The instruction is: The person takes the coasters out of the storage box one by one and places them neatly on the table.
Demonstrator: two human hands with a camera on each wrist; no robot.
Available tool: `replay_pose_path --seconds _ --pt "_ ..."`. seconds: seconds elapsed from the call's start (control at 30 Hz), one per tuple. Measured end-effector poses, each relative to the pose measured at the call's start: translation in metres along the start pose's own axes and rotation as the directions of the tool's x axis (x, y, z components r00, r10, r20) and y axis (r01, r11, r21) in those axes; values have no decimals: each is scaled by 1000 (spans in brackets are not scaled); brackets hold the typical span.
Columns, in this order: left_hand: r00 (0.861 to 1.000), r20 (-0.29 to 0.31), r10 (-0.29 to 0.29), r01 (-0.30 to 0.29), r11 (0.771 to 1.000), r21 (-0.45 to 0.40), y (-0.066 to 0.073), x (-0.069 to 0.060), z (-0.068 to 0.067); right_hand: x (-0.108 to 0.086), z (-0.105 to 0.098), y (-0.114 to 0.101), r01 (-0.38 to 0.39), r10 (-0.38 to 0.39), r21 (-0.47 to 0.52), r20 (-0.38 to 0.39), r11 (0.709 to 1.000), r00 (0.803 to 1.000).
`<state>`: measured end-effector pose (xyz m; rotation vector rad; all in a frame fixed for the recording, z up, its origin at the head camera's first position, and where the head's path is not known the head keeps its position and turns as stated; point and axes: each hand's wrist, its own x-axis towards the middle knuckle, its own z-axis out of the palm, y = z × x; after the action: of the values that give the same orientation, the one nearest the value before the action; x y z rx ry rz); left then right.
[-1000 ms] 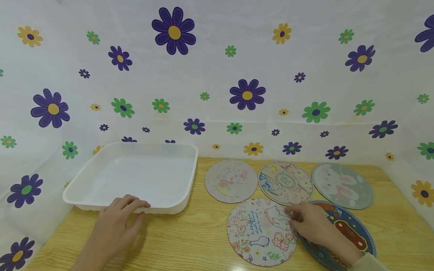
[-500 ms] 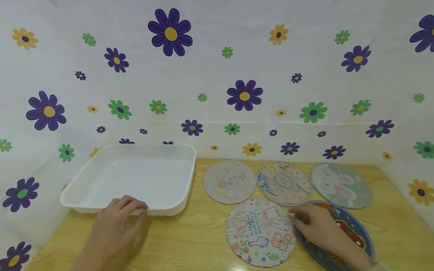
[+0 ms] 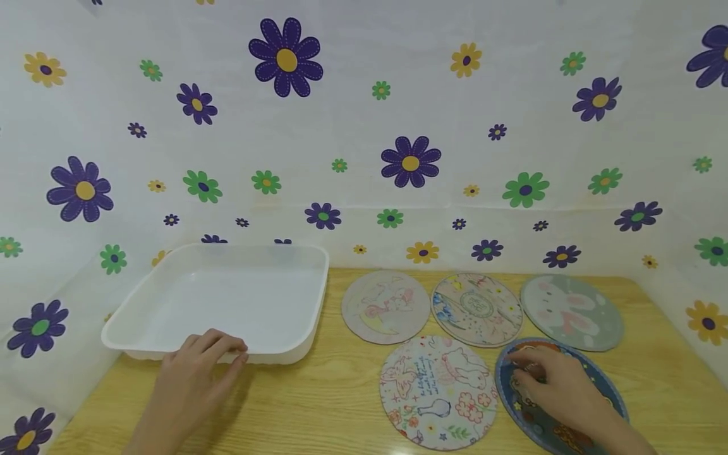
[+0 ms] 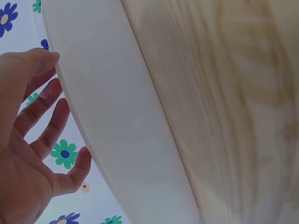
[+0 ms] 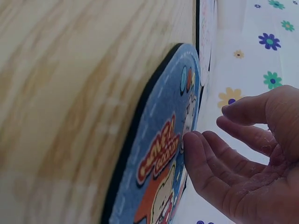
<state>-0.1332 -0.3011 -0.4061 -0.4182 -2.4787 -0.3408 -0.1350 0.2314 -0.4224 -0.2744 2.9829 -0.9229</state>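
My left hand (image 3: 196,379) rests its fingertips on the near rim of a white plastic tray (image 3: 227,300). In the left wrist view, the fingers (image 4: 58,112) are spread along the tray's edge. On the right, my right hand (image 3: 548,385) is over a blue round mat (image 3: 597,392) with cartoon prints, hiding part of it. One fingertip (image 5: 191,144) appears to touch the mat's face, with thumb and fingers apart and nothing between them. Just left of that lies a white round mat (image 3: 438,404) with rabbit and flower drawings.
Behind these lie a pink round mat (image 3: 387,309), a floral round mat (image 3: 478,316) and a grey-green rabbit mat (image 3: 580,316) in a row. All rest on a wooden table (image 3: 318,411). A white flower-print sheet (image 3: 352,126) stands behind and at both sides.
My right hand has shifted slightly right, from the seam between the white and blue mats onto the blue mat, uncovering its left edge. My left hand stays at the tray rim.
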Motion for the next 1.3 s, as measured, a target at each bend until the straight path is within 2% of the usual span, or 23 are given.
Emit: replay_pose_path --seconds 0.3,0.7,0.87,1.0,1.13,1.23,1.3 --pt "1000 21 1 -1 1000 -1 -3 0 0 -4 -1 7 -13 12 -21 -41 1000 999" --pt "999 -14 43 -44 999 -18 -7 4 -5 -8 -2 7 1 0 5 -87 1000 996" --pt "998 1 62 -62 998 -2 -7 3 -7 -9 -6 12 1 -6 -49 -109 999 994" --pt "997 46 54 -55 998 17 -3 -1 -11 -11 -10 18 73 -89 -104 -159 992 983" --pt "995 59 77 -78 996 30 1 -4 -16 -12 -16 23 114 -144 -164 -182 980 973" --pt "995 77 71 -74 997 38 5 -5 -19 -14 -20 27 102 -143 -223 -177 969 974" --pt "992 116 56 -63 996 58 8 -5 -20 -15 -23 30 87 -137 -266 -176 960 975"
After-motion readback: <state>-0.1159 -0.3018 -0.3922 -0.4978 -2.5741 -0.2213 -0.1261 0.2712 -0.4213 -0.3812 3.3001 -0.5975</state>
